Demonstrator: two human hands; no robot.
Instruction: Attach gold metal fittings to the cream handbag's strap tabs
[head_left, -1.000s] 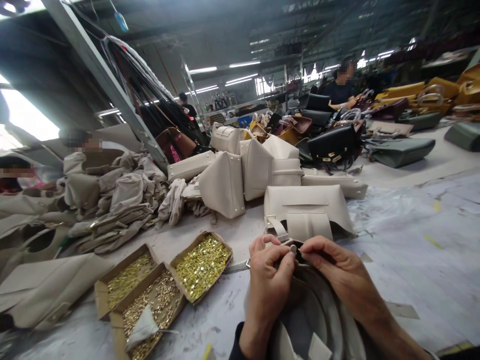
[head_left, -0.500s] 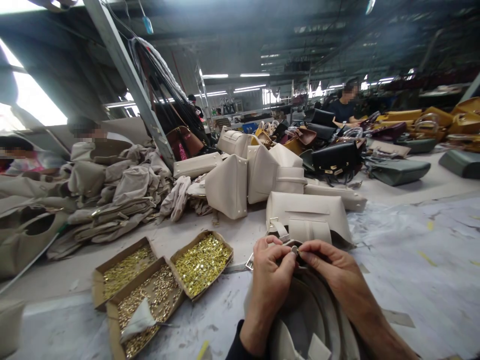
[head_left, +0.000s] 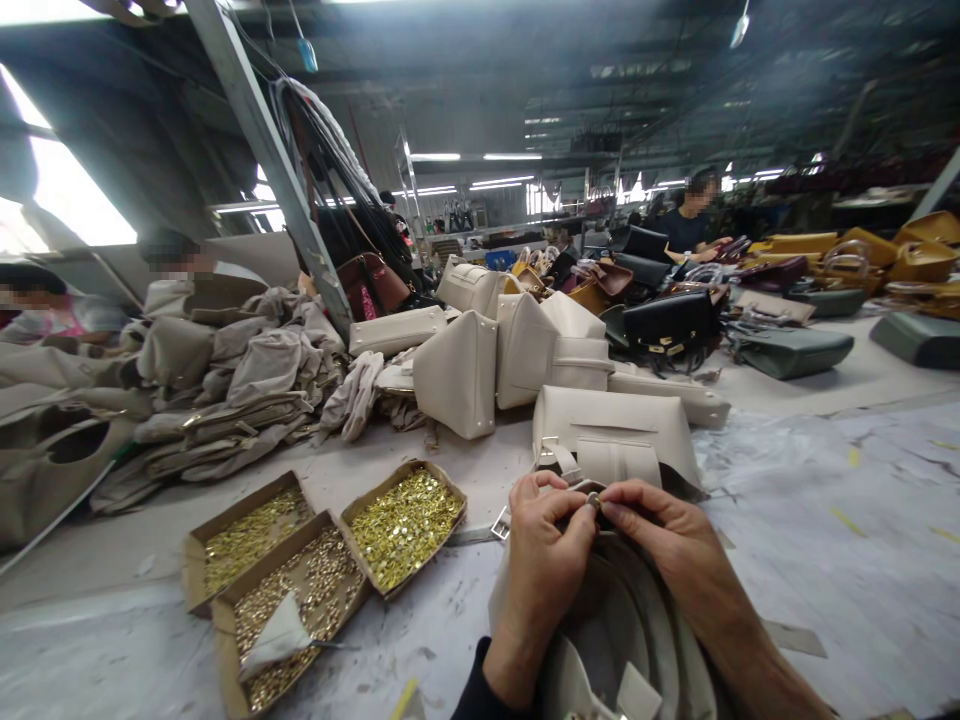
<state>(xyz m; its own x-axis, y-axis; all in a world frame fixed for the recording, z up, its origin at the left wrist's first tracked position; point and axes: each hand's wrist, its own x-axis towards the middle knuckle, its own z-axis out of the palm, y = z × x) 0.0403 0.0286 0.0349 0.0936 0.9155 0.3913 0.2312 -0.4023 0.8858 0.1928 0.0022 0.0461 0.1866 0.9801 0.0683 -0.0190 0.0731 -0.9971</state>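
Observation:
My left hand [head_left: 546,545] is closed on the edge of a light beige bag [head_left: 626,620], its thumb and forefinger beside a small round metal piece [head_left: 593,499]. From the right, my right hand [head_left: 667,535] pinches at the same spot, with fingertips against the small piece; what exactly it grips is too small to make out. The open bag hangs below both hands, its curved layers showing. A silver buckle [head_left: 501,523] sticks out left of my left hand. Just beyond the hands a finished-looking beige bag [head_left: 611,420] lies on the table.
Three cardboard trays of small metal parts stand at left, including one of gold pieces [head_left: 405,525]. Beige bags [head_left: 455,375] and a heap of beige pieces [head_left: 262,370] lie behind. Black, green and yellow bags fill the back right. A person [head_left: 686,220] is behind them.
The view has shifted slightly. Both hands remain at the same spot on the bag, with hardly any visible movement.

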